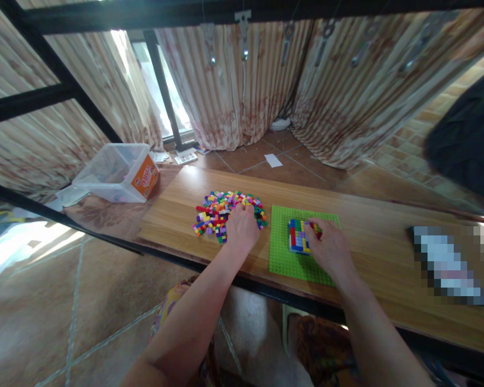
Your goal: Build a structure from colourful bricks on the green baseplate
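A heap of small loose toy bricks [213,212] in many colours lies on the wooden table. My left hand [242,228] reaches into the near right side of this heap, fingers pointing down and bent; their tips are hidden, so a held brick cannot be made out. To the right is a green studded baseplate [280,252]. On it sits a multicoloured block of joined bricks [297,236], with red, blue, green, yellow and lilac parts. My right hand [328,242] is curled at the block's right side, thumb and fingers touching it and covering part of it.
A clear plastic bin [105,172] with an orange label stands beyond the table's left end. A blurred-out flat dark-edged object [447,263] lies at the table's right. Striped curtains [242,91] hang behind, and a black metal bar [185,16] crosses overhead.
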The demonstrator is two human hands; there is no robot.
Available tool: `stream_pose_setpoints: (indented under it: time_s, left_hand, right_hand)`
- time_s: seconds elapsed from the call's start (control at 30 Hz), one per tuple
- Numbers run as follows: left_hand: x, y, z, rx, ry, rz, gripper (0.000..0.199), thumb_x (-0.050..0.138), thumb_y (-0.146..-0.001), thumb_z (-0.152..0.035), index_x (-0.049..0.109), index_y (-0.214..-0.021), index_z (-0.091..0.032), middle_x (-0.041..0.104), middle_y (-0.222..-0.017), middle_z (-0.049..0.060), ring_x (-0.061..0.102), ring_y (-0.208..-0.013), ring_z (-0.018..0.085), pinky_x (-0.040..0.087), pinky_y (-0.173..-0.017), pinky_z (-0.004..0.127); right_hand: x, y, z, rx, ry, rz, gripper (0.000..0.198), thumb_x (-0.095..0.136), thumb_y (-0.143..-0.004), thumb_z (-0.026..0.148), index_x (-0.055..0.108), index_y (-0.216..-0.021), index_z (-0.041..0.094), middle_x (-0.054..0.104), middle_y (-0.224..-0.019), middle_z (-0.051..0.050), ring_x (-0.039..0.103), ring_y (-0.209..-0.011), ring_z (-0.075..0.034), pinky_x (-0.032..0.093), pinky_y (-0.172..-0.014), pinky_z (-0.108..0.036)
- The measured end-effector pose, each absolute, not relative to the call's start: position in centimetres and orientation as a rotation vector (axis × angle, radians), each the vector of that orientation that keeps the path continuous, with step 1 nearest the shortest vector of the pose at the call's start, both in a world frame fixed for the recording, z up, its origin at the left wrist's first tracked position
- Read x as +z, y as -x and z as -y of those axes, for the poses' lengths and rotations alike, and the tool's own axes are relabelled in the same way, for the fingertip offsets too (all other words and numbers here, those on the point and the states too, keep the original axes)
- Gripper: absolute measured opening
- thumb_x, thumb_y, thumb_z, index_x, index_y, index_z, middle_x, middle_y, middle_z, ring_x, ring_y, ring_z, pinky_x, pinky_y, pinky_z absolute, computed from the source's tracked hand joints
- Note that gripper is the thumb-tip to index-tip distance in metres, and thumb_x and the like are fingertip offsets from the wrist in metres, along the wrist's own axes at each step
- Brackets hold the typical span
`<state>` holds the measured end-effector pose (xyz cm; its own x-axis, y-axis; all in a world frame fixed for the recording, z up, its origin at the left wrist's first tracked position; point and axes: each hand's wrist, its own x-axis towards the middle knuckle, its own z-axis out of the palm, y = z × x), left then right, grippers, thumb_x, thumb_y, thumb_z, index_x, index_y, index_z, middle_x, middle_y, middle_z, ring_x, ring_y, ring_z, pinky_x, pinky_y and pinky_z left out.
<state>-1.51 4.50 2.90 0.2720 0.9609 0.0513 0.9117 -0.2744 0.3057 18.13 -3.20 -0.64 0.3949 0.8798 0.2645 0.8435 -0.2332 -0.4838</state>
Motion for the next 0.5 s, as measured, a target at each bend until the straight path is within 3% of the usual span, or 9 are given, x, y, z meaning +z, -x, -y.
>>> stream_pose_setpoints:
  time_s: [0.2,0.5]
  left_hand:
    - [2.08,1.20,-4.75,0.422,-2.414,-1.611,0.030,0.050,-0.089,-0.017,0.064,-0.115,-0.021,0.061,-0.116,0.009,0.060,-0.105,0.023,0.050,-0.089,0.033]
    - [2.17,0.91,-4.85,0.367,-2.394,-1.591,0.023,0.047,-0.091,-0.017,0.068,-0.102,-0.018,0.064,-0.113,0.010,0.062,-0.101,0.022,0.051,-0.086,0.032]
  right_hand:
    - [-0.73,-18.24,3.23,0.086,2.090,1.489,0.044,0.041,-0.091,0.044,0.069,-0.108,0.013,0.066,-0.105,-0.018,0.059,-0.100,-0.030,0.046,-0.093,-0.047]
    - [-0.90,-18.27,3.29,0.083,2.079,1.502,0.045,0.041,-0.091,0.045,0.069,-0.108,0.014,0.066,-0.105,-0.017,0.058,-0.097,-0.029,0.046,-0.091,-0.047]
